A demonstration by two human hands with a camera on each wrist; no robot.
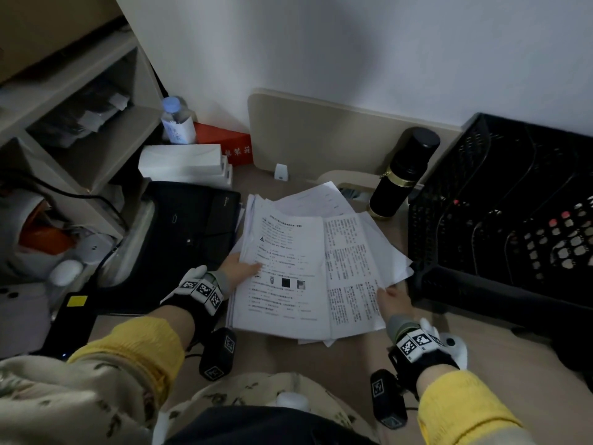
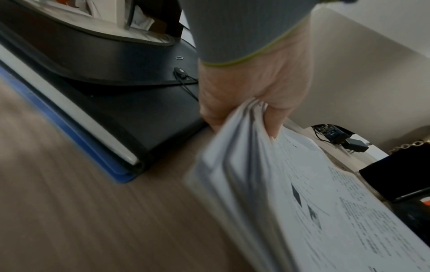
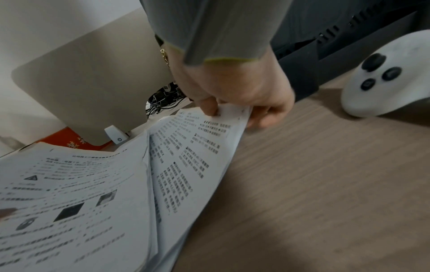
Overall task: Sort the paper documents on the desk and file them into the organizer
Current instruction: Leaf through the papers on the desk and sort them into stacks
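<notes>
A loose stack of printed white papers (image 1: 288,271) lies fanned out in the middle of the wooden desk (image 1: 353,358). My left hand (image 1: 239,268) grips the stack's left edge, thumb on top, fingers under the sheets (image 2: 251,103). My right hand (image 1: 393,300) pinches the right edge of the papers (image 3: 200,147), thumb above and fingers below (image 3: 235,108). The black mesh organizer (image 1: 500,226), with several curved slots, stands right of the papers, close to my right hand.
A black folder (image 1: 189,226) lies left of the papers, on a blue one (image 2: 76,139). A black flask (image 1: 401,175) stands behind the stack. White boxes (image 1: 183,162), a water bottle (image 1: 176,118) and a red box (image 1: 227,144) sit at the back left. A beige board (image 1: 321,136) leans on the wall.
</notes>
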